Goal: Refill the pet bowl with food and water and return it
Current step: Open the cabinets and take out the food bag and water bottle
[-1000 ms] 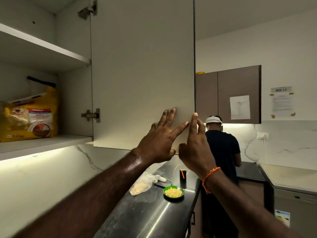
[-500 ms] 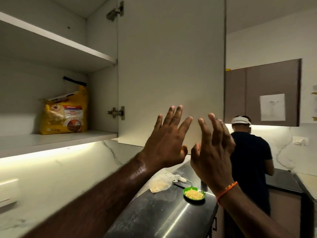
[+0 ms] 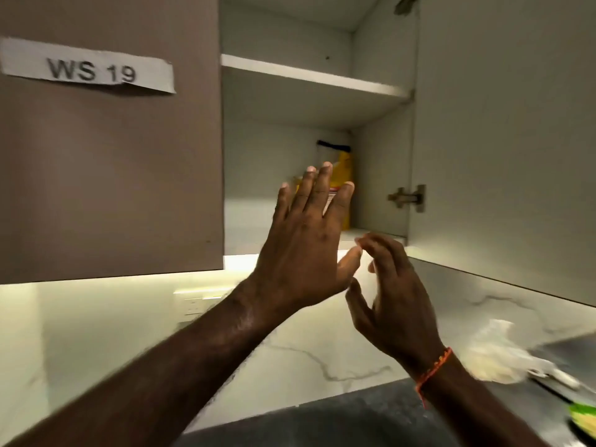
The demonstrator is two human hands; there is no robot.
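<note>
1. Fingers of your left hand are stretching out straight and slightly fanned, palm facing the open cupboard, gripping nothing.
2. Your right hand is hovering just beside and below the left, its fingers loosely bent and its thumb apart from them, holding nothing; an orange wrist band is sitting on that wrist.
3. You are raising both hands in front of the cupboard's lower shelf; whether either is touching anything there cannot be told.
4. The yellow pet food bag is standing upright at the back of that lower shelf, partly hidden behind your left fingers, with a dark clip or fold at its top.
5. The cupboard door is standing wide open on your right, its hinge showing; the closed brown door on the left is carrying a paper label reading "WS 19".
6. The green pet bowl, holding something yellow, is sitting on the dark counter at the lower right edge, well apart from your hands, blurred.
7. A clear plastic bag is lying on the counter near the bowl.
</note>
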